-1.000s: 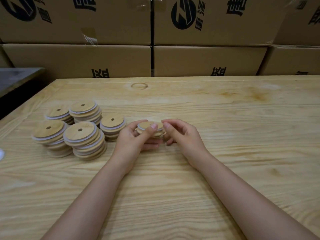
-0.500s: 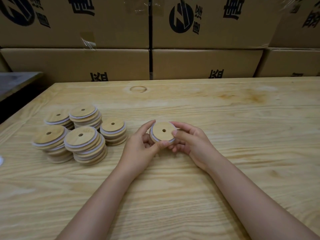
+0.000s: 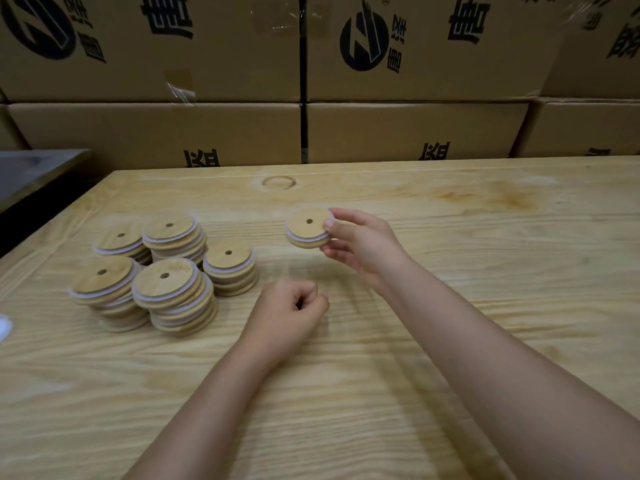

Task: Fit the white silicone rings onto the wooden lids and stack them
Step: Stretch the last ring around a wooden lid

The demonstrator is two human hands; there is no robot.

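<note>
Right hand [image 3: 360,244] pinches a wooden lid [image 3: 306,228] by its edge, white ring [image 3: 311,240] seated, held above the desk [image 3: 450,306]. Left hand [image 3: 289,308] is curled, apparently holding nothing. Five stacks [image 3: 173,289] of ringed lids stand finished at left, and this one looks ready to join them.

The bench [image 3: 450,323] is showing pale, smooth wood with bold grain and a soft sheen. The held lid [image 3: 303,228] and the stacked lids [image 3: 175,287] at the left are looking like light matt wood, each edged by a dull white silicone ring [image 3: 306,238]. The far cardboard boxes [image 3: 156,129] are looking matt brown, with clear tape [image 3: 180,88] glinting glossy.
</note>
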